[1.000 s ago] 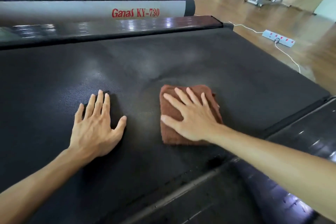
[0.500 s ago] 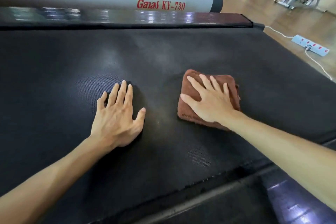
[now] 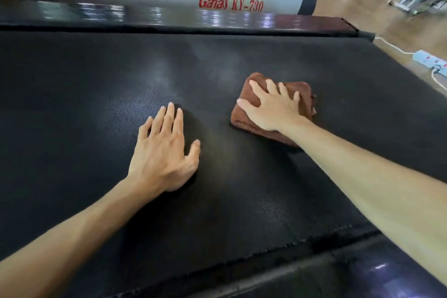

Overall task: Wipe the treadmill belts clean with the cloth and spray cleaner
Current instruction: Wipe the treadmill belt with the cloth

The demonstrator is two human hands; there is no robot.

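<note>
A folded brown terry cloth (image 3: 249, 116) lies on the black textured treadmill belt (image 3: 84, 94), pressed flat under the right hand (image 3: 273, 109), fingers spread wide. The left hand (image 3: 164, 155) rests beside it, palm down, fingers straight. A blue power strip (image 3: 429, 59) sits on the wooden floor (image 3: 362, 7).

- My left hand (image 3: 164, 152) lies palm down, fingers straight and close together, thumb angled out to the side.
- My right hand (image 3: 271, 106) lies palm down, fingers spread and straight.
- Both forearms bare, extended forward.
</note>
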